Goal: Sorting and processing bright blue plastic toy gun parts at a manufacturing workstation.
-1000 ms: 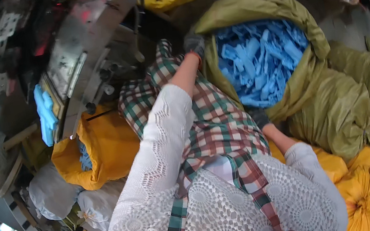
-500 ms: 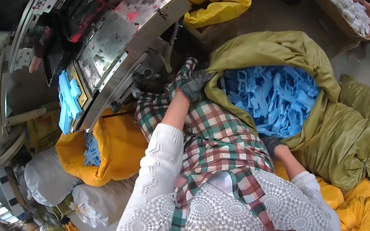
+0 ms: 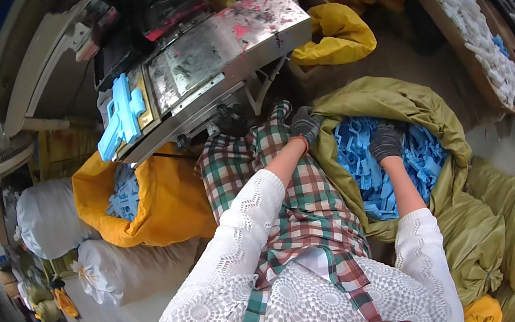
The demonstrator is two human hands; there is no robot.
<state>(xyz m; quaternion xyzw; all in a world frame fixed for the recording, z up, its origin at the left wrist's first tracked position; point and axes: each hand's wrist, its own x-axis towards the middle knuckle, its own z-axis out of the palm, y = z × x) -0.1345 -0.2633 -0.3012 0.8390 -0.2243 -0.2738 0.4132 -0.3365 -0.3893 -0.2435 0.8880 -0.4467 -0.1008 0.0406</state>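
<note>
My left hand (image 3: 306, 127), in a dark grey knit glove, is closed on the left rim of a wide-mouthed olive sack (image 3: 387, 88). Light blue plastic toy-gun pieces (image 3: 370, 173) lie heaped inside it. My right hand (image 3: 387, 140), gloved alike, reaches into the sack and rests among the pieces; its fingertips are hidden there. A light blue toy pistol (image 3: 123, 118) sits on a fixture at the left end of a metal machine (image 3: 219, 46) stained pink and black. Below it stands an orange sack (image 3: 162, 199) holding more blue pieces (image 3: 123, 196).
Closed olive sacks (image 3: 507, 209) stand at the right. White sacks (image 3: 129, 265) lie at the left, near a round fan (image 3: 4, 157). A long carton (image 3: 435, 25) of white pieces is at the far right. A yellow sack (image 3: 342, 36) lies behind the machine.
My right hand has moved from the olive sack's near outer side up and into its mouth, among the blue pieces. My left hand stays at the rim. The whole view has shifted.
</note>
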